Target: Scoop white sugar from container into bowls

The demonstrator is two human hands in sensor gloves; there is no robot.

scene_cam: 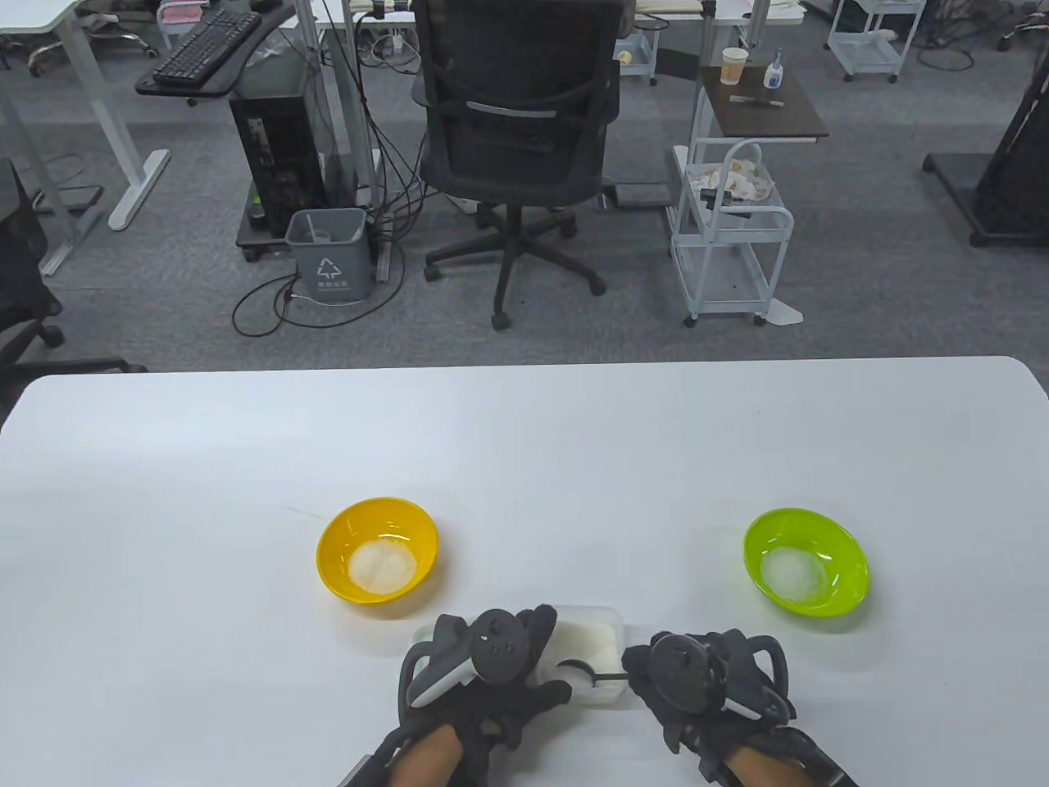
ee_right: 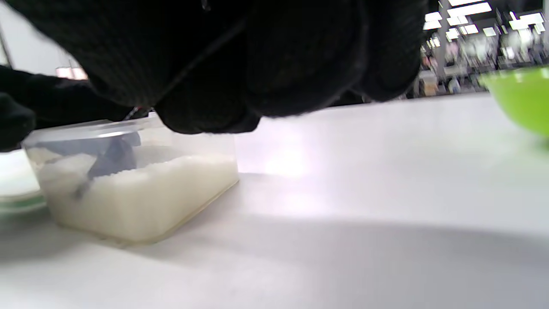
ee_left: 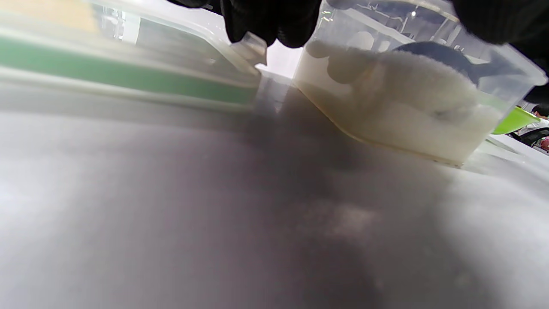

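Spoon in the sugar, both bowls already part-filled.

Yellow bowl [scene_cam: 377, 549] far left holds sugar. Left hand [scene_cam: 483, 672] rests on the clear container [scene_cam: 592, 648], fingers spread over its near-left rim. Right hand [scene_cam: 705, 680] holds the spoon [scene_cam: 578, 668], bowl dipped in the sugar [ee_right: 141, 193]; exact finger pinch can't be told. Green bowl [scene_cam: 807, 561] far right. Best: keep container steadied, lift spoon level. White table [scene_cam: 524, 443]; office chair [scene_cam: 516, 139], carpet behind.

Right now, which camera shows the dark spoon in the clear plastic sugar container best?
The right wrist view: the dark spoon shows through the clear plastic container's wall, dug into the white sugar. The table view shows only its bowl and handle, small. The left wrist view shows a blurred dark part.
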